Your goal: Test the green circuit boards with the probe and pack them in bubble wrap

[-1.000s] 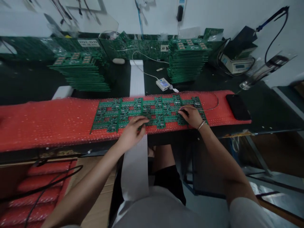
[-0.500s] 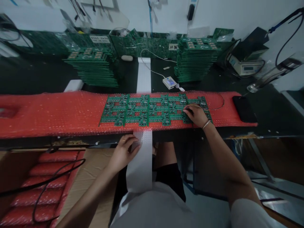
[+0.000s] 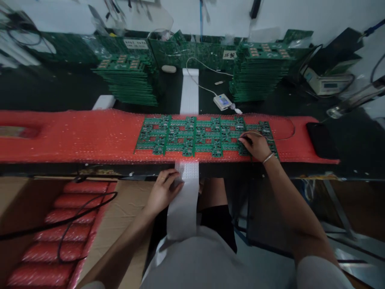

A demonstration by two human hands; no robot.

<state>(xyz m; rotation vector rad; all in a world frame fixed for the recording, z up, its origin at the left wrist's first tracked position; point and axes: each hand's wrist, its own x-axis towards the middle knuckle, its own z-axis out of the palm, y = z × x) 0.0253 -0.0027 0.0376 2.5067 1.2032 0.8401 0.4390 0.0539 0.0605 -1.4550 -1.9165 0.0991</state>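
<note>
A row of several green circuit boards (image 3: 207, 146) lies on a long sheet of red bubble wrap (image 3: 90, 132). Over the right-hand boards, my right hand (image 3: 257, 146) is closed, thumb and fingertips pinched together low against a board; whatever they hold is too small to make out. A thin wire (image 3: 281, 139) loops rightward beside that hand. My left hand (image 3: 165, 190) is at the left edge of a white label strip (image 3: 188, 200), its curled fingers and thumb on the strip. This strip runs under the bubble wrap and hangs over the table edge towards my lap.
Two tall stacks of circuit boards, left (image 3: 132, 82) and right (image 3: 260, 74), stand behind the wrap. A small white device (image 3: 222, 102) on a cable sits between them. A black phone (image 3: 321, 140) lies at the wrap's right end. Below left, a carton (image 3: 129, 204) holds red bubble-wrapped bundles (image 3: 64, 228).
The camera view has swung a little, so everything appears farther right and slightly higher. Both hands keep nearly the same places relative to the boards and strip.
</note>
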